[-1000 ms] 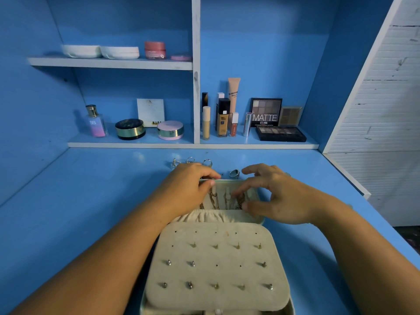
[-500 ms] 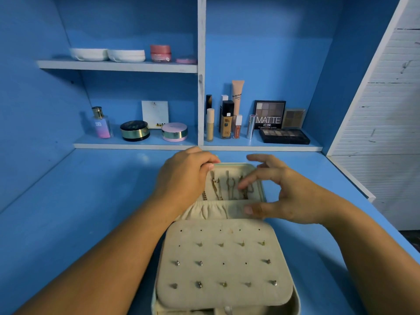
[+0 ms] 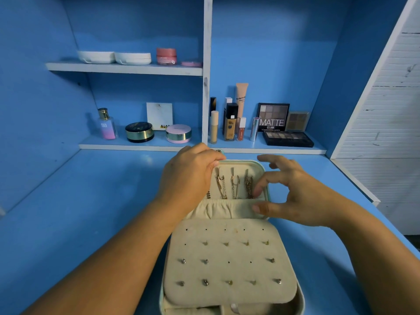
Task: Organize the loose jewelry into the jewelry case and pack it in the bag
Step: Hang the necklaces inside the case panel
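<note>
Hands at the jewelry case. Both forearms enter from the lower edge and meet at the far half of the case. The left hand grips the upper left rim of the lid, its fingers curled over the edge. The right hand is released and holds nothing: its fingers are spread and loosely bent, the forefinger tip is at the rightmost necklace, and the thumb rests against the edge of the gathered pocket.

The jewelry case, pale mint outside and cream inside, lies open on the blue desk directly in front of the person. Its near half carries a padded earring panel pierced in rows. Stud earrings fill most of the holes; several holes are bare. Beyond the panel the lid shows the elastic pocket, and above it three necklaces hang side by side from hooks, their chains running down into the pocket.

Behind the desk a low shelf holds a perfume bottle, two round compacts, a foundation bottle, a tall tube and an eyeshadow palette marked MATTE, with a black palette lying flat before it. The upper shelf bears two white dishes and a pink jar.
</note>
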